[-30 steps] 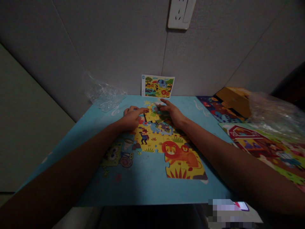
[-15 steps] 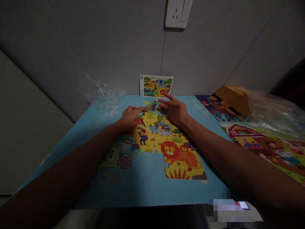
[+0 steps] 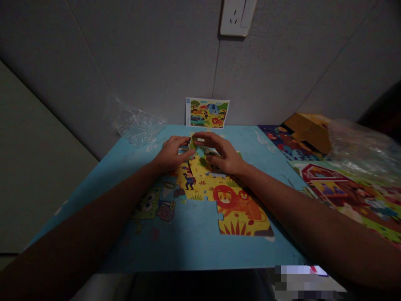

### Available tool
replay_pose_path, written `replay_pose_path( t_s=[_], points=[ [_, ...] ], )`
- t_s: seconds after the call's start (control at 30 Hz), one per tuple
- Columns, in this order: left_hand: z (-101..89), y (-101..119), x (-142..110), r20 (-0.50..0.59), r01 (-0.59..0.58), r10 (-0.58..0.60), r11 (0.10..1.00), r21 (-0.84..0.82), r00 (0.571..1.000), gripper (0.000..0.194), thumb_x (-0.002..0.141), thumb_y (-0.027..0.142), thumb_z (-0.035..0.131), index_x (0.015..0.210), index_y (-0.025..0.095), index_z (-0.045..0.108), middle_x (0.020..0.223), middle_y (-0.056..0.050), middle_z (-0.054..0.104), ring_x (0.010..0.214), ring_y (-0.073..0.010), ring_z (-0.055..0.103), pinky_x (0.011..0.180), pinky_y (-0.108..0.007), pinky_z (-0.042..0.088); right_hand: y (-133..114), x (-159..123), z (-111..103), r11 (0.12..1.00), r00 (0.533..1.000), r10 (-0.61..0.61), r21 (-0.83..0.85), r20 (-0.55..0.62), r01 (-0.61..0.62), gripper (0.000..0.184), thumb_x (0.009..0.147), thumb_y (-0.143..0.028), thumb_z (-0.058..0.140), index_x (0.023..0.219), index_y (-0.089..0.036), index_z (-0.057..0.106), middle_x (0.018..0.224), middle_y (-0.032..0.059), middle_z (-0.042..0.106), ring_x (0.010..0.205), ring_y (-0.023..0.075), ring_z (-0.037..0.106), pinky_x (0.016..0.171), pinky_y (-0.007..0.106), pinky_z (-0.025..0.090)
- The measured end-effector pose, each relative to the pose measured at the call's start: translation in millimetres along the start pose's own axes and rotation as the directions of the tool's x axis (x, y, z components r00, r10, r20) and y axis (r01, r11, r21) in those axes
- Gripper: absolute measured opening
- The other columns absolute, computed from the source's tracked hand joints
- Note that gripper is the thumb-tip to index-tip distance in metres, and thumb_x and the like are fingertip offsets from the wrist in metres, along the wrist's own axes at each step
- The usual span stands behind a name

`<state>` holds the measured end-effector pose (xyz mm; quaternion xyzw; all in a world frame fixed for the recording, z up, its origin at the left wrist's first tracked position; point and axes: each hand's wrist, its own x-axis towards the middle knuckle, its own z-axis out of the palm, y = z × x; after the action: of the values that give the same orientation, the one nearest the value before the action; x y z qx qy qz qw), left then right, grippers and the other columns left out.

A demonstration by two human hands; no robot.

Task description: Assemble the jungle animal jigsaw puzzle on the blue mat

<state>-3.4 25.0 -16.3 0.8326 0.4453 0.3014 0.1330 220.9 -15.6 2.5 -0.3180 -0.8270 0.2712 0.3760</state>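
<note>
A jigsaw puzzle with lions and a man in blue on yellow ground lies partly joined on the blue tabletop. My left hand pinches a puzzle piece, tipped up on edge, between thumb and fingers over the puzzle's far part. From the other side my right hand arches over the puzzle, its fingers reaching the top of that piece. The right thumb is well apart from the fingers, low over the pieces. Both hands hide part of the puzzle's far rows.
A picture card of the animal scene leans on the wall. Clear plastic wrap lies at the back left. On the right are an orange box, more plastic wrap and a farm picture. A wall socket is above.
A puzzle piece now stands tilted in my left hand's pinch. My right hand has come down and left, its fingers curving toward that piece instead of stretching toward the card.
</note>
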Motion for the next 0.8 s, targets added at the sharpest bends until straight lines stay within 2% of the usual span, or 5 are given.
replay_pose_path(
  t_s=[0.2,0.33,0.53,0.63,0.8],
  points=[
    [-9.1,-4.1,3.7,-0.32,0.041,-0.02,0.997,0.06,0.947,0.031,0.092,0.033,0.054,0.103,0.019,0.078,0.107,-0.008,0.078,0.106,-0.0259,0.066,0.103,-0.041,0.05,-2.0,2.1,1.2,0.893,0.997,0.068,-0.448,0.031,-0.047,0.076,0.081,-0.052,0.065,0.144,-0.012,0.05,0.141,0.0202,0.057,0.129,0.0343,0.054,0.112,0.052,0.038],
    [-13.1,-4.0,1.3,-0.329,-0.001,0.02,0.998,0.059,0.944,0.03,0.09,0.031,0.054,0.102,0.019,0.08,0.105,-0.007,0.08,0.103,-0.0255,0.069,0.102,-0.041,0.051,7.2,1.5,3.4,0.84,0.981,0.177,-0.531,0.076,-0.111,0.079,0.08,-0.058,0.071,0.142,-0.011,0.054,0.129,0.0194,0.066,0.119,0.0361,0.059,0.107,0.055,0.038],
    [-12.0,-12.7,0.8,-0.09,-0.105,0.104,0.994,-0.008,0.991,0.031,0.066,0.012,0.052,0.078,0.02,0.079,0.098,-0.005,0.08,0.097,-0.0248,0.071,0.098,-0.041,0.053,19.1,-0.9,0.1,0.922,0.995,0.097,-0.378,0.026,-0.08,0.057,0.076,-0.036,0.073,0.128,-0.014,0.064,0.104,0.0116,0.069,0.097,0.0287,0.061,0.094,0.046,0.045],
    [-12.7,-15.7,1.8,-0.021,-0.08,0.08,0.996,-0.035,0.997,0.022,0.065,0.011,0.052,0.064,0.02,0.073,0.102,-0.005,0.079,0.101,-0.0248,0.071,0.1,-0.043,0.051,21.7,-2.4,-1.9,0.974,0.992,0.121,-0.19,-0.036,-0.126,0.049,0.076,-0.029,0.066,0.123,-0.017,0.064,0.096,0.0058,0.064,0.084,0.0221,0.059,0.082,0.038,0.047],
    [-14.6,-10.6,0.4,0.086,0.037,-0.039,0.999,0.019,0.996,0.04,0.074,0.024,0.061,0.112,0.017,0.073,0.12,-0.011,0.072,0.113,-0.0297,0.063,0.104,-0.047,0.047,24.9,-1.4,-3.2,0.98,0.965,0.167,0.14,-0.201,-0.14,0.043,0.068,-0.03,0.067,0.109,-0.019,0.066,0.084,-0.0007,0.055,0.07,0.0151,0.051,0.067,0.03,0.042]
  ],
)
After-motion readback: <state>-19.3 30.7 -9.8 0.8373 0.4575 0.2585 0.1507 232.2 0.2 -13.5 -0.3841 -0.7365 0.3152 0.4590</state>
